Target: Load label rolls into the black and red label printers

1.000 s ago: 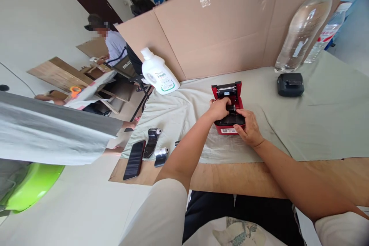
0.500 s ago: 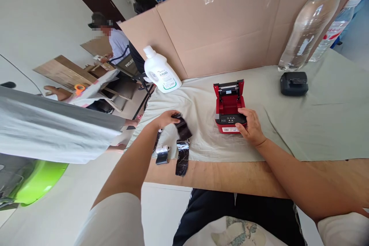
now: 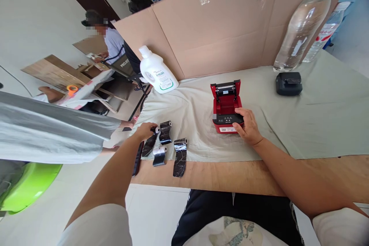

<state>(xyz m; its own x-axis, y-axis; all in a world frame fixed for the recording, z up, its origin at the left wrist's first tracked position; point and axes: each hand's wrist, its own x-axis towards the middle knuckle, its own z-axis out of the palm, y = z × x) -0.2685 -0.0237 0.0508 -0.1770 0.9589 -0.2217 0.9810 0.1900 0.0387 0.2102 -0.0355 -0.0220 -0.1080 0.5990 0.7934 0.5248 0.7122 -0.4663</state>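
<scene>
At the left of the table, my left hand (image 3: 146, 131) is closed with its fingertips on the core end of a roll of black film (image 3: 149, 145), its loose tail lying on the cloth. A second black roll (image 3: 165, 133) lies just to its right. In front are a small silvery-black roll (image 3: 159, 156) and a longer black roll (image 3: 180, 157), both partly unwound. My right hand (image 3: 249, 126) grips the near right corner of a small red and black printer (image 3: 227, 118), thumb at the front. The printer's lid is up and its red bay shows no roll.
A white jug (image 3: 159, 72) leans by the cardboard screen (image 3: 219, 30). Two water bottles (image 3: 302, 27) and a black case (image 3: 288, 83) stand at the right. A phone (image 3: 137, 159) lies at the left edge. Another person (image 3: 113, 44) sits beyond.
My left hand has put the black roll it was carrying down on the cloth and moved left to the leftmost roll. My right hand stays on the printer.
</scene>
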